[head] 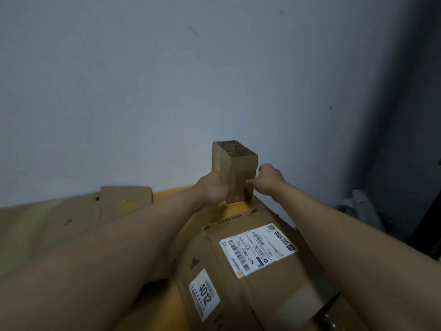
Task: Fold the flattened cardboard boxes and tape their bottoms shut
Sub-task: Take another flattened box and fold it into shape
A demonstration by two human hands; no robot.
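A small brown cardboard box (pixel 235 167) stands upright against the wall at the far end of a big flat carton, its top open and its flaps raised. My left hand (pixel 213 189) holds its left side low down, fingers hidden behind the box. My right hand (pixel 265 179) grips its right side, thumb on the front face and fingers round the far edge. Both arms reach straight out over the carton.
The big carton (pixel 274 283) under my arms carries a white shipping label (pixel 259 248) and a smaller "4012" sticker (pixel 204 292). More flattened cardboard (pixel 71 216) lies to the left. A yellow surface (pixel 171 193) shows beneath. A dark curtain (pixel 405 139) hangs at right.
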